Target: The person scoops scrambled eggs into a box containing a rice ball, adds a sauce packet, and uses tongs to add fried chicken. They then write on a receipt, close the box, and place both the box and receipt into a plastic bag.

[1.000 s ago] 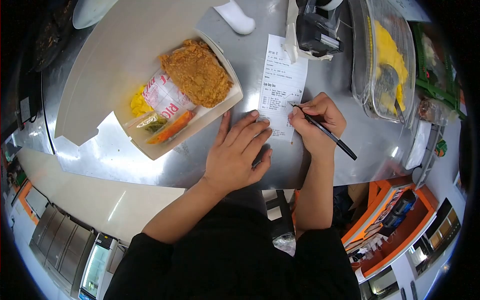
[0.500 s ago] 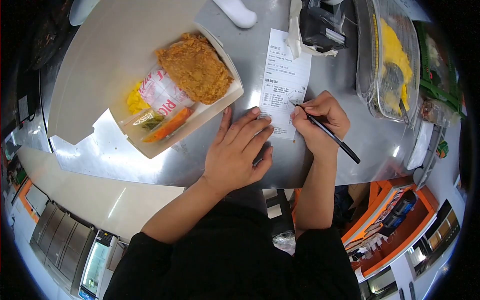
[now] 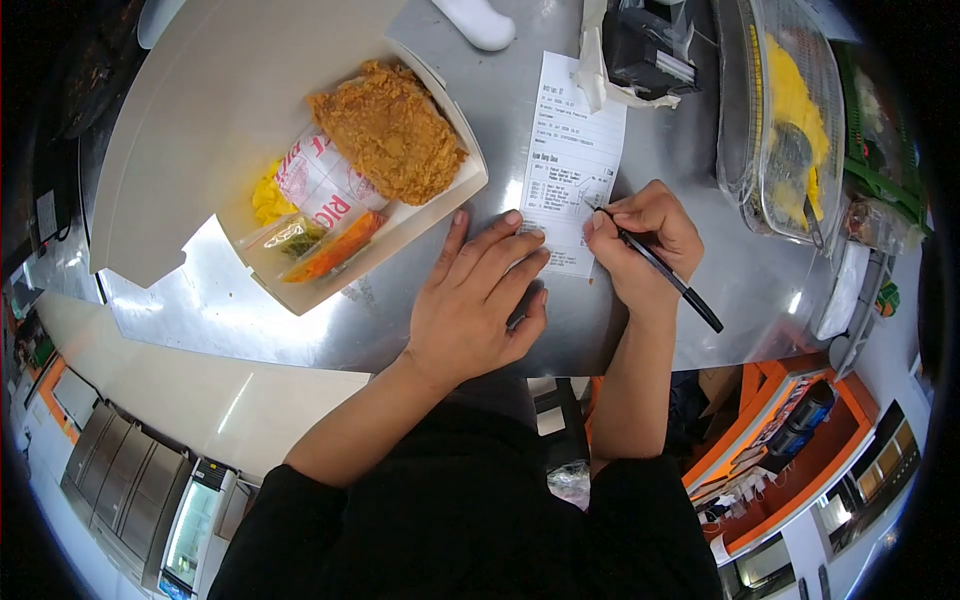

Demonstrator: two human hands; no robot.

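Nearest, a black top, with both bare forearms reaching out over the steel bench (image 3: pixel 300 330). Left hand (image 3: pixel 470 300) pressed flat, palm down, fingers spread and straight, holding nothing; fingertips landed on the lower left corner of the receipt (image 3: pixel 575 150), pinning it to the metal. Right hand (image 3: pixel 645 245) just beside it, grip clamped on a black pen (image 3: pixel 665 275), thumb and forefinger pinched round the barrel near the point. Pen slanted, back end sticking out down and to the right past the wrist, tip touching the paper about midway down its right edge, among the printed lines. Receipt lay flat on the bench, long and narrow, running away from the hands toward the far side.

Left of the receipt, close by the left thumb, an open cardboard box (image 3: pixel 250 140), lid thrown back wide. Inside: a big piece of fried chicken (image 3: pixel 385 135) at the far end, a red-and-white wrapped packet (image 3: pixel 320 190) beside it, something yellow next to that, and sauce sachets (image 3: pixel 325 245) at the near corner.

Farther right, a clear plastic tub (image 3: pixel 775 110) of yellow food with a utensil lying in it. At the far edge, a black receipt printer (image 3: pixel 650 45) at the top of the receipt, and a white object (image 3: pixel 478 22) left of that.
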